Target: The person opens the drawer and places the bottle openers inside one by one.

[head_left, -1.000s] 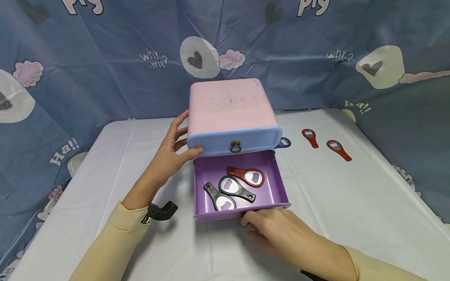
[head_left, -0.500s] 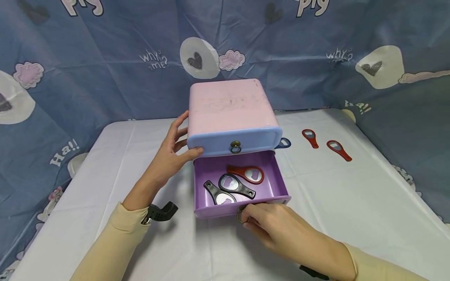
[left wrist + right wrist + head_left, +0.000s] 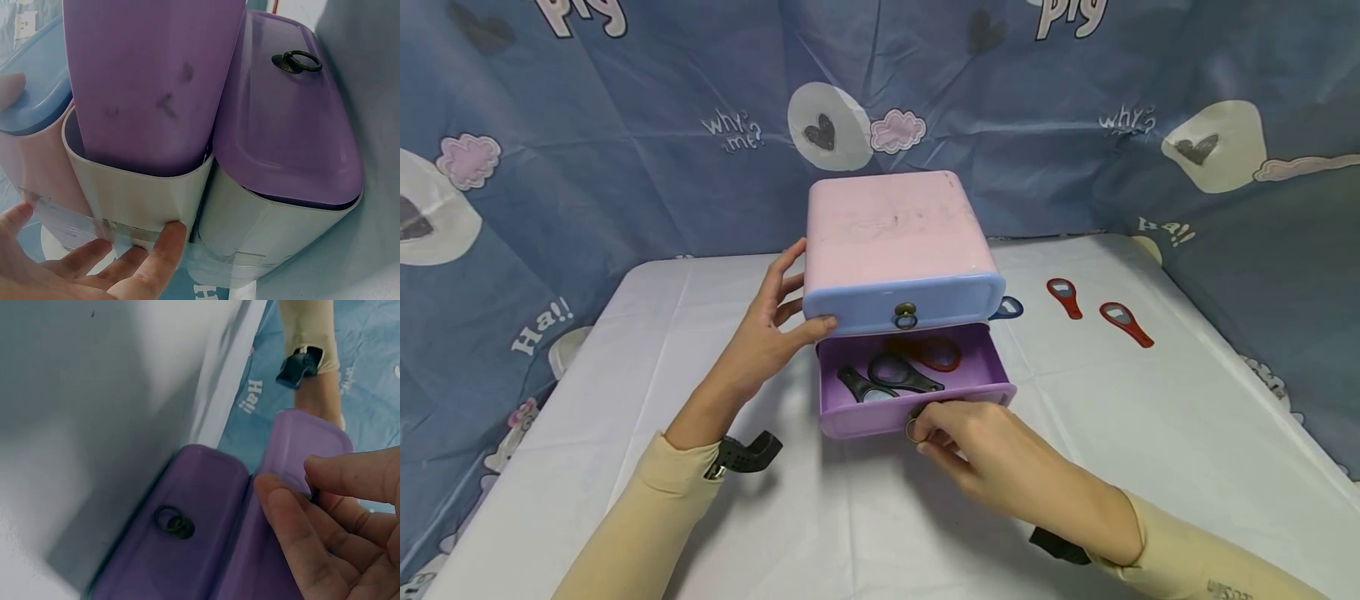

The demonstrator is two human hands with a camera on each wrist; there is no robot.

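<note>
A small stacked drawer cabinet (image 3: 895, 225) has a pink top and a blue upper drawer (image 3: 857, 307). Its purple middle drawer (image 3: 842, 421) is pulled partway out, with two black bottle openers (image 3: 904, 375) and a red bottle opener (image 3: 942, 354) inside. My right hand (image 3: 1000, 450) pinches at the ring pull (image 3: 913, 430) on that drawer's front. My left hand (image 3: 763, 333) rests against the cabinet's left side, fingers spread, thumb on the blue drawer's front corner. In the left wrist view, a lower purple drawer (image 3: 294, 125) sits closed under the middle one.
Two red bottle openers (image 3: 1063, 298) (image 3: 1126, 323) lie on the white-covered table (image 3: 1150, 433) right of the cabinet. A blue bottle opener (image 3: 1009, 307) lies partly hidden behind the cabinet's right side. A patterned blue cloth (image 3: 700, 183) hangs behind.
The middle drawer has slid inward, away from me, with my right hand following at its front. The openers in it are now more shaded. My left hand stays on the cabinet.
</note>
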